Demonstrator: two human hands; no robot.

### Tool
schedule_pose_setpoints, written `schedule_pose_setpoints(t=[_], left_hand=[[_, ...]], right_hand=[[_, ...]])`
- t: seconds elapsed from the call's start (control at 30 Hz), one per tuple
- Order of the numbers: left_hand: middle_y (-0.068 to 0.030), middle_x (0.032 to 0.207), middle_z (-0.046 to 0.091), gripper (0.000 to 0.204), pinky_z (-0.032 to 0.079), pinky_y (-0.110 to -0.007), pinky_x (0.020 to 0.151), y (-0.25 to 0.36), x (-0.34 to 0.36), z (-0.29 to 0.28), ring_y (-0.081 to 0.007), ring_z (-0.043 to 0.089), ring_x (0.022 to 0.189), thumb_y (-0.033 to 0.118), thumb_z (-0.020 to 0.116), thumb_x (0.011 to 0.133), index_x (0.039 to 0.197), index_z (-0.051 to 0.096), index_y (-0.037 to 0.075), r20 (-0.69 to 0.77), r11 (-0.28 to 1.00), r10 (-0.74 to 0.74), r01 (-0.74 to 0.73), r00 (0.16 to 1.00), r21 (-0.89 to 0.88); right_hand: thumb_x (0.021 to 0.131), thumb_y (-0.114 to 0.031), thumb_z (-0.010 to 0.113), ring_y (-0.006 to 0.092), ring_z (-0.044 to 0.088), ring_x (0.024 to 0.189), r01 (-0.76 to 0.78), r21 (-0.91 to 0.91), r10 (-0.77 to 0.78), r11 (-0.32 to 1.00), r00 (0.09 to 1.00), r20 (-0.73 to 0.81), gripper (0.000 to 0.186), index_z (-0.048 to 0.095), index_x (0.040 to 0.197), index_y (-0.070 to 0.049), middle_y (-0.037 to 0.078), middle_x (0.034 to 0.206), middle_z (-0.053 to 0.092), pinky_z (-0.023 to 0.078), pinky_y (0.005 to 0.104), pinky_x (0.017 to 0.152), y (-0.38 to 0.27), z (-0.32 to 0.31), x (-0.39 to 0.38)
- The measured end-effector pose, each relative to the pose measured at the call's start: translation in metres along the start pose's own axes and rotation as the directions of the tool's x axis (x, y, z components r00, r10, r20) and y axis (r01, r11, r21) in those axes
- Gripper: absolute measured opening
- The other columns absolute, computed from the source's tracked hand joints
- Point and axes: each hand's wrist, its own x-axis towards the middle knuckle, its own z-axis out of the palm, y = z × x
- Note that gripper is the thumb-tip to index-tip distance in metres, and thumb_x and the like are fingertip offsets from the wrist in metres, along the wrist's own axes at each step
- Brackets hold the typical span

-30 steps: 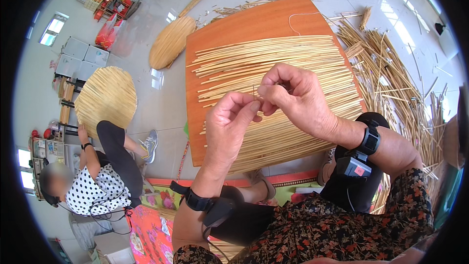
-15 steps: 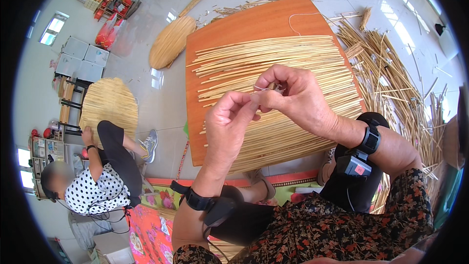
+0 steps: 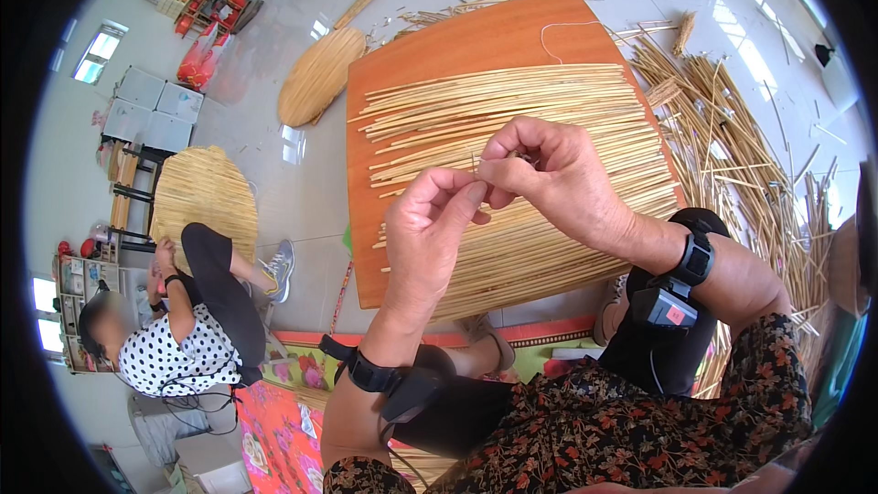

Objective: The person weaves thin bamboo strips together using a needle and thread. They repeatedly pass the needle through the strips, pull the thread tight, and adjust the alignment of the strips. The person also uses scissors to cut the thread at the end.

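I see the left hand pinching a fine needle low down between thumb and index finger; it stands nearly upright above the middle of the table. The right hand has its thumb and index finger pressed together right beside the needle; I cannot tell whether they touch it or grip something thin. A small brownish thing shows in its curled fingers, mostly hidden from me.

I judge the needle almost weightless, stiff and smooth, liable to roll between dry fingers and hard to find if dropped. I would hold it by the shank, leaving only a short length clear so that it does not wobble.

The white thread curves over the far right part of the table. I expect it to be limp and easily snagged, best taken close to its end.

The dry stalks lie side by side across the table, under both hands. They look light and fairly stiff, likely to roll when nudged and crack when bent; I would lift each one near its middle.
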Motion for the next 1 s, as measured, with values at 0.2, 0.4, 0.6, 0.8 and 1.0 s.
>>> schedule_pose_setpoints(t=[0.2,0.4,0.6,0.8,1.0], left_hand=[[-0.0084,0.099,0.076,0.011,0.062,-0.029,0.078,0.0001,-0.0012,0.0003,-0.0125,0.072,0.088,0.01,0.07,0.105,0.108,0.069,-0.001,0.002,0.999,-0.01,0.011,1.0,-0.041],[-0.008,0.101,0.076,0.009,0.062,-0.029,0.079,0.0018,-0.0022,0.0012,-0.0117,0.071,0.089,0.006,0.069,0.104,0.108,0.069,-0.002,0.004,0.996,-0.017,0.017,1.0,-0.087],[-0.007,0.099,0.075,0.008,0.062,-0.028,0.078,-0.0001,-0.0025,0.0017,-0.0113,0.071,0.089,0.006,0.069,0.104,0.107,0.069,-0.002,0.015,0.995,-0.011,0.013,1.0,-0.104],[-0.0065,0.098,0.074,0.009,0.061,-0.028,0.078,-0.0037,-0.0044,0.0009,-0.0107,0.071,0.088,0.007,0.068,0.105,0.106,0.069,-0.002,0.017,0.995,-0.01,0.011,1.0,-0.104],[-0.0057,0.097,0.075,0.01,0.06,-0.027,0.078,-0.0025,-0.0053,0.0031,-0.0104,0.071,0.088,0.01,0.069,0.105,0.106,0.07,0.0,0.005,0.993,-0.016,0.016,1.0,-0.113]], right_hand=[[0.104,-0.009,0.067,0.0074,0.071,0.078,0.009,0.047,-0.009,0.999,1.0,-0.005,0.012,0.068,0.1,0.002,0.003,0.089,0.072,0.063,0.0261,0.074,0.0009,0.0005,-0.0021],[0.106,-0.011,0.064,0.0079,0.072,0.078,0.036,0.046,-0.035,0.998,0.999,-0.012,0.016,0.069,0.101,0.003,0.003,0.087,0.072,0.062,0.026,0.073,-0.0017,0.0008,-0.0032],[0.107,-0.015,0.065,0.0072,0.072,0.077,0.061,0.072,-0.059,0.996,0.998,-0.027,0.019,0.07,0.104,0.003,0.003,0.085,0.073,0.06,0.0235,0.069,0.0052,0.0017,-0.0043],[0.105,-0.017,0.067,0.0073,0.072,0.077,0.042,0.044,-0.041,0.998,0.999,-0.015,0.019,0.07,0.104,0.002,0.003,0.085,0.074,0.06,0.0236,0.069,0.0057,0.0018,-0.0049],[0.101,-0.01,0.073,0.0083,0.071,0.077,-0.011,0.021,0.011,1.0,1.0,0.007,0.012,0.07,0.103,0.001,0.004,0.088,0.072,0.062,0.0252,0.073,0.0007,0.0024,-0.0059]])
